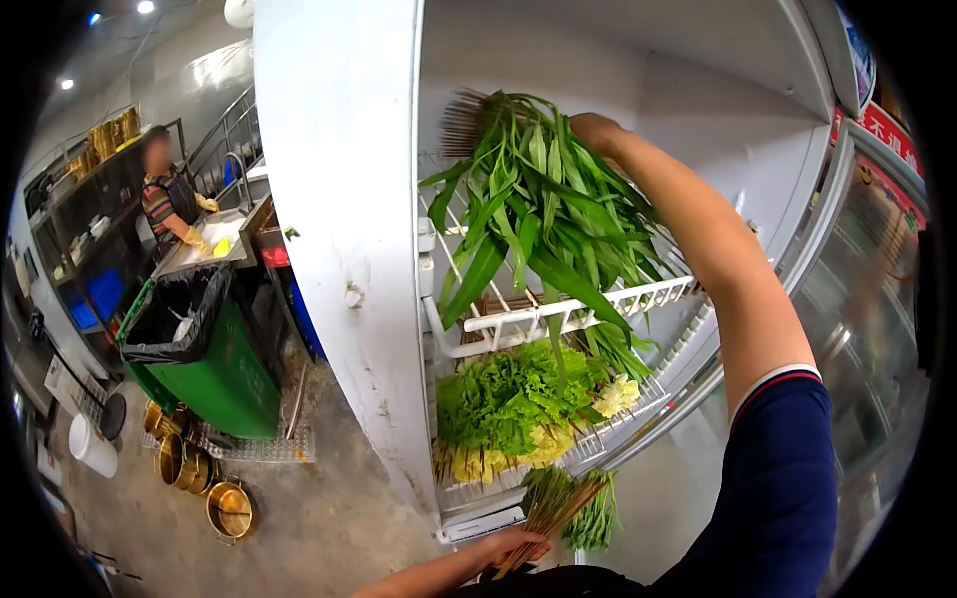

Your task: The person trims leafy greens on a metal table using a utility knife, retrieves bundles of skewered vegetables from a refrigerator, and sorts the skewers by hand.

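Observation:
My right hand (596,132) reaches over the top wire shelf (588,311) of a white cabinet, beside a large pile of long green leaves (548,199) on thin sticks; its fingers are mostly hidden behind the leaves. Low in the view, my left hand (518,547) is wrapped round a bundle of thin skewers (558,518) with green leafy vegetables (594,513) at their far end. On the lower shelf, between my two hands, lie frilly lettuce skewers (513,399) and pale yellow-green leaves (498,455).
The cabinet's white side wall (339,199) stands left of the shelves, its glass door (862,299) at the right. Farther left are a green bin (234,374), brass pots (231,508), a white bucket (92,446) and a person (171,204) in gloves at a sink.

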{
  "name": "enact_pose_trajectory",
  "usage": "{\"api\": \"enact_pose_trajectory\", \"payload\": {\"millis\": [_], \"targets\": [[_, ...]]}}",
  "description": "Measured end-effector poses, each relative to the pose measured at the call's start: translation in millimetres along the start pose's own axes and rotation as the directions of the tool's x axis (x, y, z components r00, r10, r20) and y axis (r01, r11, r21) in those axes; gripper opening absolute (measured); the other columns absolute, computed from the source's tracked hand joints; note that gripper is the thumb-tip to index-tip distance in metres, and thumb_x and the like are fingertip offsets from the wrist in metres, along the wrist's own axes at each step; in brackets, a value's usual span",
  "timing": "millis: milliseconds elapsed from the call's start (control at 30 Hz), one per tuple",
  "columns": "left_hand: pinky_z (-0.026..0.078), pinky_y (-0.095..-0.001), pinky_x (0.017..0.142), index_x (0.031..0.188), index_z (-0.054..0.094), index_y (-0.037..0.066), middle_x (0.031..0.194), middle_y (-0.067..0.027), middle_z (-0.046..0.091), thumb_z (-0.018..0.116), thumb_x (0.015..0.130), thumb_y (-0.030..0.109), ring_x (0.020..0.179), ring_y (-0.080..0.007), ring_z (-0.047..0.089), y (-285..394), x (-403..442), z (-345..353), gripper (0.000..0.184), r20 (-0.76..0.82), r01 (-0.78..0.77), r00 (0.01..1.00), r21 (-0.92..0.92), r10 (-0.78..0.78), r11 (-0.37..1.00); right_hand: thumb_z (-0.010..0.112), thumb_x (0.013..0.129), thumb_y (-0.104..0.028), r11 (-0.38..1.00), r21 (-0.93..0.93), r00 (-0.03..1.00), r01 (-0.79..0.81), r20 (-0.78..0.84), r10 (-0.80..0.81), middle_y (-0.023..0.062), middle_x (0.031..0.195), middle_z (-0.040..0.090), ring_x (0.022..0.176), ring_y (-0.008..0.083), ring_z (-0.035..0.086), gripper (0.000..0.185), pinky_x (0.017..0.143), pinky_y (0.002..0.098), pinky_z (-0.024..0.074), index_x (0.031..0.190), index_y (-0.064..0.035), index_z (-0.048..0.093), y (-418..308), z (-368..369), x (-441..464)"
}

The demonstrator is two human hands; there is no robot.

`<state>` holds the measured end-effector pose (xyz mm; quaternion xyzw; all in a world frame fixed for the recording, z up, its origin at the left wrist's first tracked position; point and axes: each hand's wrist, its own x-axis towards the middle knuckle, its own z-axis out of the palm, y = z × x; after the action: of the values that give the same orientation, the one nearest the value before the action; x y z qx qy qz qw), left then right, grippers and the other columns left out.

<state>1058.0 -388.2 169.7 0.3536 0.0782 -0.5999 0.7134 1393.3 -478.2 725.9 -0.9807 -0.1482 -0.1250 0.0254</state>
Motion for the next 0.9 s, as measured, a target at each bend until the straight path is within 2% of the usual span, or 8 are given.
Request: {"api": "enact_pose_trajectory", "payload": {"millis": [67,167,267,367,567,667,767,900], "targets": [[0.054,-0.0268,0.063,0.103,0.054,-0.004,0.085,-0.0099,0.062,0.056,0.087,0.015,0.070,-0.0149,0.061,10,0,19,0.024,-0.036,-0.001,0.999,-0.022,0.000,1.000,0.058,0.081,-0.032,0.980,-0.197,0.993,0.007,-0.115,-0.030,0.0138,0.108,0.061,0.100,0.0302,0.057,0.038,0.086,0.0381,0.0425,0.112,-0.0102,0.058,30,-8,16],[0.054,-0.0258,0.064,0.099,0.056,-0.005,0.081,-0.0107,0.062,0.057,0.087,0.016,0.068,-0.0161,0.062,18,25,25,0.024,0.007,-0.029,1.000,-0.110,0.030,0.994,0.061,0.080,-0.033,0.987,-0.154,0.962,0.049,-0.258,-0.088,0.0138,0.104,0.062,0.095,0.0298,0.058,0.040,0.082,0.0372,0.0435,0.112,-0.0092,0.058,62,-37,16],[0.054,-0.0250,0.063,0.101,0.054,-0.007,0.083,-0.0122,0.063,0.054,0.087,0.014,0.066,-0.0174,0.062,32,35,24,0.025,-0.007,-0.017,1.000,-0.210,0.016,0.978,0.061,0.080,-0.033,0.974,0.102,0.909,0.200,-0.391,-0.146,0.0150,0.102,0.062,0.093,0.0309,0.058,0.039,0.080,0.0372,0.0435,0.110,-0.0086,0.058,98,-43,22],[0.053,-0.0248,0.060,0.105,0.052,-0.010,0.090,-0.0150,0.064,0.049,0.088,0.009,0.065,-0.0163,0.062,44,30,43,0.025,-0.052,-0.041,0.998,-0.309,0.026,0.950,0.057,0.083,-0.036,0.987,-0.012,0.867,0.163,-0.476,-0.149,0.0147,0.097,0.062,0.090,0.0312,0.058,0.039,0.077,0.0387,0.0431,0.112,-0.0094,0.054,83,-70,-29],[0.039,-0.0202,0.043,0.097,0.049,-0.009,0.066,-0.0049,0.049,0.040,0.092,0.009,0.049,-0.0109,0.046,22,56,28,0.021,0.129,0.163,0.985,-0.500,-0.113,0.851,0.050,0.088,-0.037,0.976,-0.174,0.766,0.130,-0.607,-0.210,0.0159,0.080,0.060,0.076,0.0347,0.057,0.031,0.067,0.0430,0.0434,0.109,-0.0133,0.053,55,-94,-91],[0.030,-0.0196,0.038,0.087,0.047,-0.005,0.058,0.0003,0.036,0.041,0.093,0.012,0.043,-0.0075,0.032,26,22,60,0.019,-0.103,0.074,0.986,-0.424,-0.129,0.903,0.053,0.086,-0.041,0.942,-0.141,0.651,0.305,-0.691,-0.314,0.0138,0.079,0.061,0.075,0.0300,0.059,0.037,0.066,0.0407,0.0454,0.102,-0.0079,0.057,47,-106,-102],[0.029,-0.0196,0.036,0.080,0.044,-0.003,0.056,0.0002,0.034,0.041,0.093,0.013,0.042,-0.0075,0.032,17,22,45,0.020,-0.075,0.108,0.985,-0.449,-0.157,0.887,0.058,0.081,-0.052,0.991,0.106,0.947,0.087,-0.316,-0.049,0.0077,0.075,0.060,0.069,0.0179,0.059,0.051,0.056,0.0303,0.0445,0.095,-0.0032,0.059,43,-120,-114],[0.029,-0.0191,0.036,0.080,0.044,-0.003,0.056,0.0003,0.035,0.041,0.093,0.011,0.042,-0.0071,0.033,11,-4,58,0.019,-0.079,0.149,0.976,-0.438,-0.203,0.886,0.060,0.077,-0.057,0.970,0.193,0.988,-0.145,-0.017,0.151,0.0066,0.075,0.060,0.069,0.0131,0.062,0.057,0.050,0.0261,0.0453,0.091,-0.0022,0.061,32,-122,-145]]}}
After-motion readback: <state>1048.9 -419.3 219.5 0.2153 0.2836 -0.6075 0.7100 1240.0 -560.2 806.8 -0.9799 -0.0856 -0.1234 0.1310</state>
